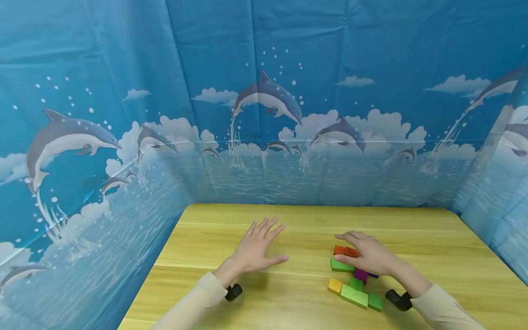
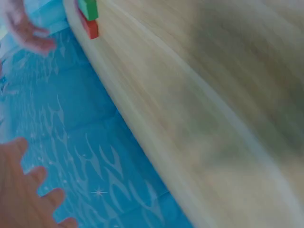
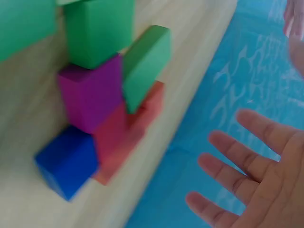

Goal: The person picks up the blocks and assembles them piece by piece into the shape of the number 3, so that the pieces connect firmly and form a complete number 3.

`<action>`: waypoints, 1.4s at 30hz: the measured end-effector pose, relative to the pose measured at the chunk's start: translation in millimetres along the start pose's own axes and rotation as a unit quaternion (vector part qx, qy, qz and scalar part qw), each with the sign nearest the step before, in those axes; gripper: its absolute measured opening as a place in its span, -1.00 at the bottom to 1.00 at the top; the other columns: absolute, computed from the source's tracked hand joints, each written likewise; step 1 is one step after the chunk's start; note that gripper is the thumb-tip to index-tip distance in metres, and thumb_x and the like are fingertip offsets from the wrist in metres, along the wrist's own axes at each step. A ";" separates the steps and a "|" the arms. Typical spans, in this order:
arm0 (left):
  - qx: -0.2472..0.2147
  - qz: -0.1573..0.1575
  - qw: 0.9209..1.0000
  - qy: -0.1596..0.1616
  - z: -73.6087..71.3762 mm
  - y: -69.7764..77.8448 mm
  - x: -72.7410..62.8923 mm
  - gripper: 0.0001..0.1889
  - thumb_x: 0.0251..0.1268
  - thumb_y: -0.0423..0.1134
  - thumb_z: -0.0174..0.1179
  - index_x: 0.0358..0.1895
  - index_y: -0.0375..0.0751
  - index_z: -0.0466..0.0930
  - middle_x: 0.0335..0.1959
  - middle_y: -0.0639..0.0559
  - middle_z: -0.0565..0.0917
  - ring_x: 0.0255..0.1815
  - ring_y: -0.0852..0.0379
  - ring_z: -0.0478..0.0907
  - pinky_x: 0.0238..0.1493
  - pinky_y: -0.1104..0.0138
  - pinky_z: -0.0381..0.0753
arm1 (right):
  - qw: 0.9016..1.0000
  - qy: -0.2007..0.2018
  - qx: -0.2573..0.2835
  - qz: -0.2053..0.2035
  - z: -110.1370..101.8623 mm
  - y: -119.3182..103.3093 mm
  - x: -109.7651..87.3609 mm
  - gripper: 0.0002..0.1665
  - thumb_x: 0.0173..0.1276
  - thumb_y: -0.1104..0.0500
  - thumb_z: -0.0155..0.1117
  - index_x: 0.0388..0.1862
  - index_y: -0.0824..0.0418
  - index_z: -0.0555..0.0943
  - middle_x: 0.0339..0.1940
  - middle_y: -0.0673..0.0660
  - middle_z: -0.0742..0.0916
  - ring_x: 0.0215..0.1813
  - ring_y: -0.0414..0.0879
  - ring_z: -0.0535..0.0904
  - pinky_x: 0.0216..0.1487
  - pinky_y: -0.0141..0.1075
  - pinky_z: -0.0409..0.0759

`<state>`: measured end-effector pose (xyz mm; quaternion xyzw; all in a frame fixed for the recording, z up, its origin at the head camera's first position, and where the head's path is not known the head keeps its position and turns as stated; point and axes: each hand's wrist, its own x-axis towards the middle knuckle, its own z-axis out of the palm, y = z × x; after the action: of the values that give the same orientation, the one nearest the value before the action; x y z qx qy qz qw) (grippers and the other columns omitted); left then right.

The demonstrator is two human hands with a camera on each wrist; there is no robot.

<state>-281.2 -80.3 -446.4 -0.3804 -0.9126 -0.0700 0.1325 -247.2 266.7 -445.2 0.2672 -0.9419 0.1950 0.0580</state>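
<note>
My left hand is held over the left part of the table, fingers spread and nothing in its grasp. Above the far end of a group of coloured wooden blocks is my right hand, its fingers extended and holding nothing. Partly beneath it in the head view lie orange-red blocks, a long green block and a purple block. Nearer to me are a yellow block and a long light green block. The right wrist view shows a blue block beside the purple one.
The wooden table has its far edge against a blue dolphin-print curtain, which also hangs along the left and right sides. A small green block lies at the near right of the group. Both wrists wear black devices.
</note>
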 end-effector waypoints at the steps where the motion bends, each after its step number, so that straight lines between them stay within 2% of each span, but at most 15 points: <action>1: -0.018 -0.011 1.000 0.002 0.3 -1.5 -0.9 -0.17 0.28 0.41 -0.13 0.51 0.08 -0.01 0.51 0.00 -0.02 0.49 -0.03 -0.13 0.36 -0.03 -0.08 | 1.000 -0.002 0.001 -0.003 1.2 2.4 -0.4 -0.32 0.32 -0.28 0.15 0.21 0.16 0.53 0.12 0.19 0.57 0.10 0.19 0.50 0.02 0.15 0.42; 4: -0.075 -0.048 0.996 0.008 1.1 -4.7 -3.5 -0.28 0.32 0.27 0.00 0.46 0.04 0.18 0.46 0.01 0.13 0.44 -0.03 0.07 0.32 -0.01 0.07 | 1.000 -0.002 0.007 -0.027 7.8 10.1 -1.6 -0.44 0.30 -0.23 0.21 0.00 0.19 0.64 -0.11 0.08 0.63 -0.12 0.01 0.57 -0.18 -0.07 0.54; 7: -0.131 -0.082 0.988 0.014 4.2 -6.0 -5.2 -0.43 0.36 0.16 0.06 0.35 0.01 0.36 0.38 0.01 0.29 0.36 -0.04 0.22 0.24 0.00 0.25 | 0.998 -0.003 0.015 -0.056 15.5 19.0 -3.4 -0.54 0.28 -0.18 0.27 -0.13 0.17 0.68 -0.27 -0.03 0.60 -0.30 -0.15 0.49 -0.35 -0.25 0.47; 10: -0.187 -0.109 0.976 0.022 10.2 -6.6 -7.1 -0.55 0.38 0.09 0.07 0.23 -0.02 0.51 0.26 0.02 0.43 0.26 -0.01 0.35 0.14 0.03 0.38 | 0.997 -0.015 0.032 -0.062 21.9 26.4 -4.3 -0.61 0.25 -0.16 0.31 -0.20 0.12 0.68 -0.37 -0.07 0.55 -0.38 -0.22 0.39 -0.41 -0.33 0.38; 13: -0.232 -0.118 0.965 0.032 18.4 -8.0 -9.0 -0.62 0.41 0.03 0.07 0.13 -0.04 0.59 0.13 0.06 0.54 0.11 0.04 0.47 0.00 0.14 0.50 | 0.997 -0.034 0.047 -0.049 25.7 32.6 -4.1 -0.61 0.20 -0.18 0.34 -0.23 0.10 0.67 -0.43 -0.07 0.50 -0.42 -0.23 0.32 -0.43 -0.36 0.34; 16: -0.271 -0.120 0.955 0.032 26.7 -9.2 -10.9 -0.66 0.42 -0.01 0.08 0.08 -0.08 0.63 0.01 0.13 0.59 -0.08 0.14 0.54 -0.15 0.27 0.53 | 0.996 -0.053 0.060 -0.028 27.4 36.9 -4.0 -0.61 0.16 -0.17 0.38 -0.23 0.10 0.67 -0.45 -0.06 0.47 -0.43 -0.24 0.29 -0.43 -0.36 0.32; 20: -0.314 -0.129 0.940 0.020 34.7 -8.5 -13.6 -0.67 0.42 -0.01 0.07 0.04 -0.11 0.65 -0.10 0.19 0.63 -0.27 0.26 0.52 -0.27 0.35 0.51 | 0.995 -0.065 0.071 -0.011 30.3 37.3 -2.9 -0.63 0.13 -0.12 0.42 -0.25 0.11 0.66 -0.47 -0.06 0.45 -0.45 -0.26 0.27 -0.45 -0.35 0.29; 24: -0.344 -0.138 0.929 0.002 41.6 -6.6 -14.3 -0.67 0.41 -0.02 0.09 0.01 -0.13 0.67 -0.19 0.22 0.63 -0.37 0.27 0.51 -0.33 0.35 0.49 | 0.995 -0.062 0.072 -0.015 35.3 28.6 4.1 -0.62 0.12 -0.12 0.43 -0.26 0.12 0.66 -0.51 -0.08 0.45 -0.47 -0.27 0.27 -0.45 -0.35 0.28; 28: -0.357 -0.139 0.924 -0.020 49.5 -3.1 -12.3 -0.71 0.39 -0.05 0.13 -0.03 -0.13 0.68 -0.25 0.25 0.62 -0.40 0.25 0.54 -0.31 0.36 0.49 | 0.996 -0.060 0.067 -0.011 41.6 13.6 14.5 -0.61 0.07 -0.12 0.46 -0.27 0.12 0.68 -0.51 -0.10 0.47 -0.47 -0.26 0.30 -0.44 -0.33 0.32; 31: -0.357 -0.139 0.923 -0.032 54.5 0.6 -8.9 -0.75 0.36 -0.07 0.16 -0.07 -0.11 0.69 -0.28 0.27 0.62 -0.38 0.27 0.54 -0.29 0.36 0.50 | 0.996 -0.058 0.064 -0.004 47.4 2.2 23.5 -0.62 0.04 -0.10 0.50 -0.27 0.11 0.69 -0.50 -0.08 0.49 -0.47 -0.26 0.32 -0.44 -0.32 0.35; 39: -0.345 -0.154 0.925 -0.038 66.5 9.9 0.2 -0.77 0.28 -0.02 0.23 -0.15 -0.03 0.72 -0.36 0.31 0.61 -0.35 0.34 0.50 -0.29 0.35 0.48 | 0.995 -0.063 0.078 0.021 64.1 -23.5 50.6 -0.63 0.00 -0.10 0.53 -0.28 0.08 0.71 -0.53 -0.15 0.54 -0.51 -0.24 0.40 -0.48 -0.30 0.40; 42: -0.346 -0.169 0.922 -0.037 68.7 13.2 1.8 -0.78 0.24 -0.01 0.27 -0.19 -0.02 0.72 -0.41 0.30 0.60 -0.40 0.34 0.50 -0.33 0.36 0.47 | 0.994 -0.061 0.082 0.023 69.4 -30.9 55.7 -0.63 -0.01 -0.09 0.54 -0.29 0.08 0.71 -0.54 -0.14 0.54 -0.53 -0.23 0.39 -0.49 -0.31 0.40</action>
<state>-286.0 -54.1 -511.2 -0.2449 -0.8866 -0.3885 -0.0555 -278.6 188.2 -486.5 0.2604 -0.9305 0.2561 -0.0265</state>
